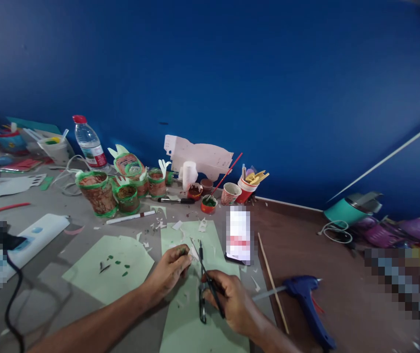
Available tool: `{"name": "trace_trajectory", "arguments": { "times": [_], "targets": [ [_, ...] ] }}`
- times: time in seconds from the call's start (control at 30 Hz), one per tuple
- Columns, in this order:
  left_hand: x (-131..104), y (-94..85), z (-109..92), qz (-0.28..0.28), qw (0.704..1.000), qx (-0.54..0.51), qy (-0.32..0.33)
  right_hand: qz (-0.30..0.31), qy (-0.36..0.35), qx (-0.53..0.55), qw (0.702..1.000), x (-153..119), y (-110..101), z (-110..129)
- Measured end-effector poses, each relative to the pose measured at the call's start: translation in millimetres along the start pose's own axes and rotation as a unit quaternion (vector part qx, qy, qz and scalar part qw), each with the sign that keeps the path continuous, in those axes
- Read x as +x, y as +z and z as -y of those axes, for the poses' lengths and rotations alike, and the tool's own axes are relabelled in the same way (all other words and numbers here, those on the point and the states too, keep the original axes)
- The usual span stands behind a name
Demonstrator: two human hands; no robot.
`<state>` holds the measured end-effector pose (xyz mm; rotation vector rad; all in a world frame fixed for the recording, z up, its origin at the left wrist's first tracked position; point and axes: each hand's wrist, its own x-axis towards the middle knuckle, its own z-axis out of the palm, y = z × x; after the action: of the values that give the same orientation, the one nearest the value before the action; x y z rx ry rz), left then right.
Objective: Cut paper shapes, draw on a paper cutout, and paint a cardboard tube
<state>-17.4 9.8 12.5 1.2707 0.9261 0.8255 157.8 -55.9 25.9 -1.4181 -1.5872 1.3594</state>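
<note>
My left hand (175,267) is closed in a pinch on a small white paper piece (194,251) over a pale green sheet (184,321). Fingers of my right hand (228,296) are wrapped round a thin black tool (213,289), whose tip points up and left toward the paper. What kind of tool it is, I cannot make out. A black pen (202,306) is right beside my right fingers, partly hidden by them. Small white scraps (176,225) lie beyond my hands.
Left of my hands, another green sheet (110,267) carries dark green bits. Painted pots (97,193), a bottle (90,147) and paint cups (208,203) stand behind. To the right are a phone (238,235), a wooden stick (273,284) and a blue glue gun (311,306).
</note>
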Motion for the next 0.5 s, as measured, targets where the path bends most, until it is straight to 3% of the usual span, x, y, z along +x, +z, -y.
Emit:
{"name": "trace_trajectory", "arguments": {
  "times": [0.2, 0.33, 0.5],
  "targets": [
    [-2, 2.8, -2, -0.014, 1.0, -0.014, -0.019, -0.009, -0.001, 0.162, 0.987, -2, -4, 8],
    [-1, 3.5, -2, -0.012, 0.999, -0.023, -0.022, 0.004, 0.004, 0.18, 0.984, -4, -5, 15],
    [-3, 5.6, -6, -0.013, 0.999, -0.016, -0.032, 0.024, -0.009, 0.174, 0.984, -2, -1, 7]
  ]
}}
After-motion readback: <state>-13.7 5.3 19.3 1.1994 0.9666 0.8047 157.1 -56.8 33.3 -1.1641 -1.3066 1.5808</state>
